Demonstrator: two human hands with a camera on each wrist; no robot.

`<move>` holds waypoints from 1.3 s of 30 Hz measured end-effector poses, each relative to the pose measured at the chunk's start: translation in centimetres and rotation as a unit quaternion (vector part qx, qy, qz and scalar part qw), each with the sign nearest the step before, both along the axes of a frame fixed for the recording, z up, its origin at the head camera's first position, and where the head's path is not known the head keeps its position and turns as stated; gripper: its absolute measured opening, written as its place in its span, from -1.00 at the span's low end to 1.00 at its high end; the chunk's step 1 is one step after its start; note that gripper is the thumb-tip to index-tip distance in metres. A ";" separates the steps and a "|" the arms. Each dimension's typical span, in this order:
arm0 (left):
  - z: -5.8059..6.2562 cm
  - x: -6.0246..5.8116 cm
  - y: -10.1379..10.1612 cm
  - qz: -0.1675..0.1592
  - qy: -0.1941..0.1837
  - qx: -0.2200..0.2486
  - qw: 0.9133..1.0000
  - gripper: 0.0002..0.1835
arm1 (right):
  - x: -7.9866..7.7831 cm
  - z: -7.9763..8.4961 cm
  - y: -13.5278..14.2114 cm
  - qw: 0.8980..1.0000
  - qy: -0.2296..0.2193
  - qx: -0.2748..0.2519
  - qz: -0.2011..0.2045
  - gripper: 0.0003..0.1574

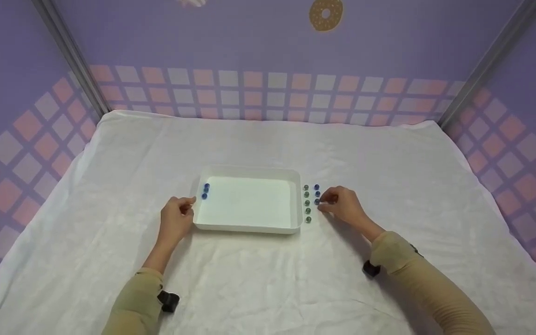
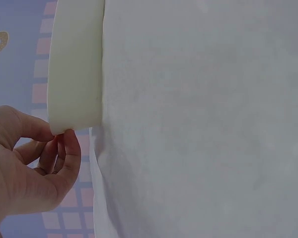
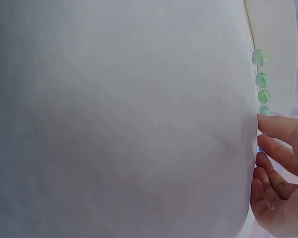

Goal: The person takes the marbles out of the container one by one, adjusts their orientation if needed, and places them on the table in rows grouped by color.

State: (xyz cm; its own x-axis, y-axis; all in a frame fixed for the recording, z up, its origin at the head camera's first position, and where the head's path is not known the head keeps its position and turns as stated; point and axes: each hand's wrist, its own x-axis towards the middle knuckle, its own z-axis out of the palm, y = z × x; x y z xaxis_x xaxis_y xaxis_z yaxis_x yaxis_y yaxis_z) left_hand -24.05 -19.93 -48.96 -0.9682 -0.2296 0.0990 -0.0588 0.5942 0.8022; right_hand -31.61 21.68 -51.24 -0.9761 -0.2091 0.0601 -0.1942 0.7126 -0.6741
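My left hand pinches the left rim of a shallow white tray. In the left wrist view, thumb and forefinger meet at the tray's corner. Three blue marbles lie in a short line inside the tray's left side. Right of the tray, my right hand has thumb and forefinger at the nearest blue marble of a column of three. Between that column and the tray runs a line of several green marbles. In the right wrist view the pinched marble is hidden, but green marbles show.
A creased white cloth covers the table. Purple walls with a pink and white checked band enclose the back and sides. Metal posts stand at the far corners. Each sleeved wrist wears a black camera mount.
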 end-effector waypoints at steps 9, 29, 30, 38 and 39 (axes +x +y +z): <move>-0.1 -0.1 0.0 -0.001 0.007 -0.008 1.000 -0.63 | 0.2 0.2 0.0 1.000 -0.002 -0.009 0.000 -0.74; -0.2 0.1 0.1 0.000 0.013 -0.006 1.000 -0.63 | 0.0 0.1 0.1 1.000 -0.002 -0.005 0.007 -0.71; -0.2 0.1 0.1 -0.001 0.015 -0.005 1.000 -0.63 | -0.1 0.2 0.1 1.000 -0.006 -0.006 0.011 -0.71; -0.2 0.1 0.0 -0.011 0.027 -0.002 1.000 -0.65 | -0.7 1.0 0.9 0.998 -0.027 -0.015 0.050 -0.69; -0.2 0.1 0.0 -0.010 0.027 -0.003 1.000 -0.65 | -0.7 1.1 1.0 0.998 -0.028 -0.014 0.057 -0.70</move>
